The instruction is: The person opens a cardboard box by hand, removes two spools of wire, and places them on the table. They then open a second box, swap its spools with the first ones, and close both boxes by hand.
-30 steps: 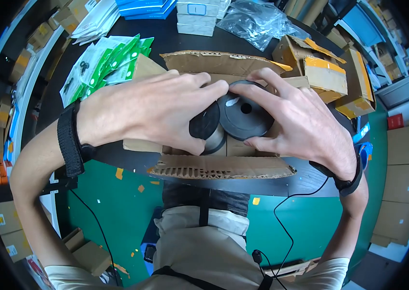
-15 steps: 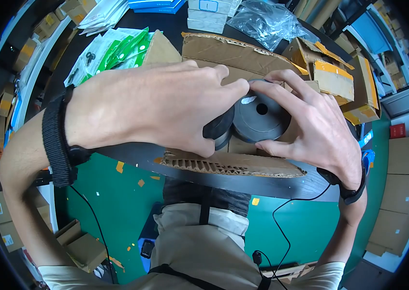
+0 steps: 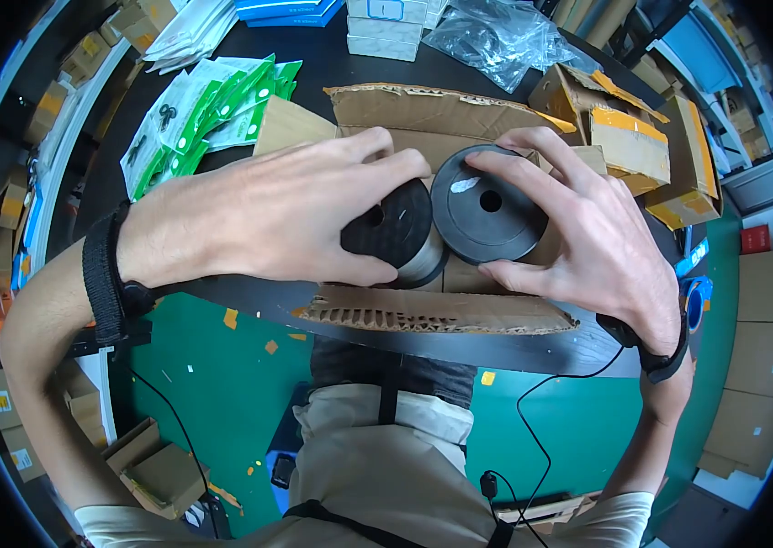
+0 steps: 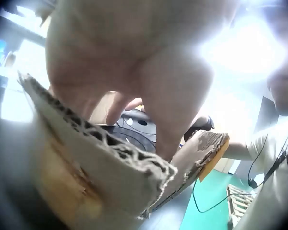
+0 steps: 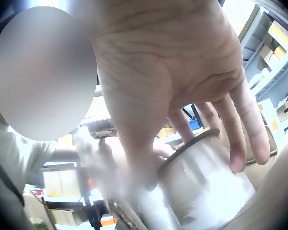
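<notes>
The dark bench (image 3: 592, 345) is spreading under everything, above a green floor (image 3: 551, 429). Near its front edge an open cardboard box (image 3: 441, 313) is standing, its torn front and back flaps rising on either side of two dark spools; in the left wrist view, torn cardboard is blocking part of them. To the right, two smaller brown boxes (image 3: 629, 151) with orange tape are sitting close together. Beyond the open box a crumpled clear plastic bag (image 3: 501, 44) is lying beside a stack of white boxes (image 3: 383, 38), and green-and-white packets (image 3: 187, 119) are overlapping to the left.

Both hands are reaching into the box opening. The left hand (image 3: 268, 208) is curving its thumb and fingers round the left spool (image 3: 391, 224), covering part of it. The right hand (image 3: 587, 215) is holding the right spool (image 3: 489, 205) in a wide grip, thumb on the near edge of the rim and fingers on the far edge. The left spool is tilting, while the right one is showing its round face, centre hole and a small pale mark (image 3: 465, 184). The two are sitting side by side.
</notes>
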Demonstrator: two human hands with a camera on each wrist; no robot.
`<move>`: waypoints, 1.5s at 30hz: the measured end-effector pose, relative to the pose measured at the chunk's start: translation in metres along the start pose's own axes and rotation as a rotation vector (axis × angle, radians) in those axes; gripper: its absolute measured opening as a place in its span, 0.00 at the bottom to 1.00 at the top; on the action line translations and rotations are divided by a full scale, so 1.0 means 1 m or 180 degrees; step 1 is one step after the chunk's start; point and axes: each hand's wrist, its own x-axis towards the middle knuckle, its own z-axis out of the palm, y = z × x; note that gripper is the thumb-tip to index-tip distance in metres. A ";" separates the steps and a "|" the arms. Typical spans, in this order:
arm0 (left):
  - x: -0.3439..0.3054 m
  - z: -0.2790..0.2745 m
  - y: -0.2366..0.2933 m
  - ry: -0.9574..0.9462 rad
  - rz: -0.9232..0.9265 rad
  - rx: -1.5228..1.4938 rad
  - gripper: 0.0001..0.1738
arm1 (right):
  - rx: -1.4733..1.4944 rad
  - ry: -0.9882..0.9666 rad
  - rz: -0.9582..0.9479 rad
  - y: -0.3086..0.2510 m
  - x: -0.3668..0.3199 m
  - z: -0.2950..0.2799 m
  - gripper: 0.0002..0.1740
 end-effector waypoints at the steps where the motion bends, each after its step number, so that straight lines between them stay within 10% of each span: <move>1: -0.002 0.000 -0.004 -0.0009 0.0000 0.0002 0.36 | 0.0008 0.0002 0.0004 0.001 0.000 0.001 0.46; 29: -0.014 0.014 -0.001 0.0342 0.0267 0.1439 0.55 | 0.0211 0.0144 0.0226 0.003 0.001 0.009 0.44; 45: 0.001 -0.034 -0.004 0.0672 -0.0092 -0.0030 0.49 | 0.0233 0.0731 -0.0090 0.012 -0.008 -0.017 0.47</move>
